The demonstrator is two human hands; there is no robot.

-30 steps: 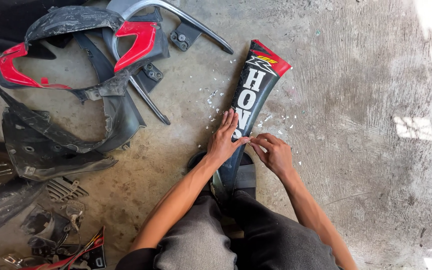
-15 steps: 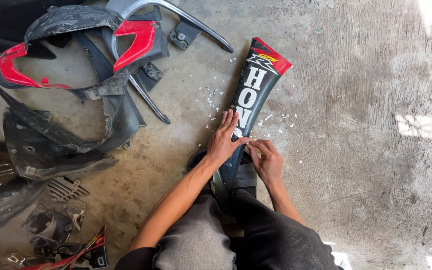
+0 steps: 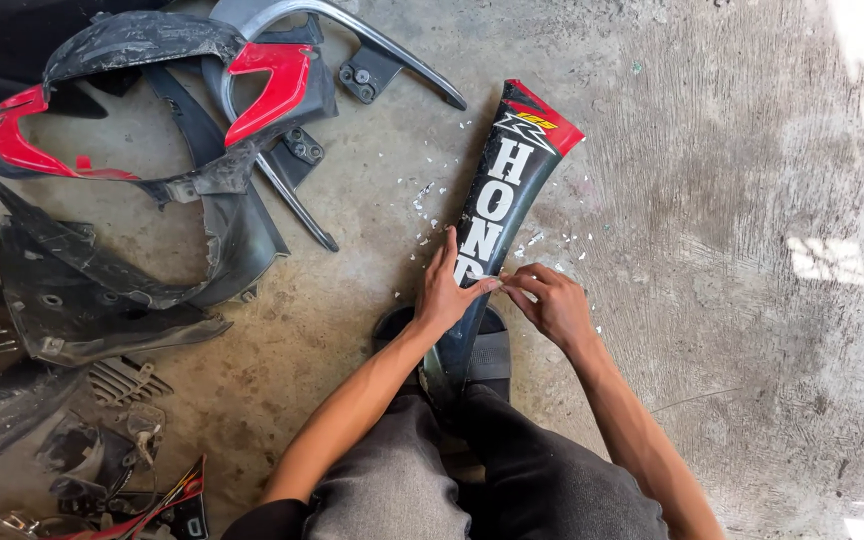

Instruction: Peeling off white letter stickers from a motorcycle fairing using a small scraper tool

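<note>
A long black motorcycle side panel [image 3: 508, 190] with white lettering and a red tip lies on the concrete floor, pointing away from me. My left hand [image 3: 448, 288] presses flat on its near part, fingers spread over the left edge. My right hand [image 3: 550, 302] is curled at the panel's right edge, fingertips pinching at the sticker surface beside my left thumb. Small white sticker flakes [image 3: 422, 194] lie scattered around the panel. The panel's near end rests between my knees, over a black sandal [image 3: 492, 356].
A heap of black and red fairing parts [image 3: 152, 170] and a grey grab rail [image 3: 352, 40] fills the upper left. More dark plastic pieces and a vent grille [image 3: 127, 380] lie at the lower left. Bare concrete [image 3: 732, 250] stretches to the right.
My right hand has shifted slightly toward my left hand and now pinches at the panel's edge. The left hand and the panel have stayed in place.
</note>
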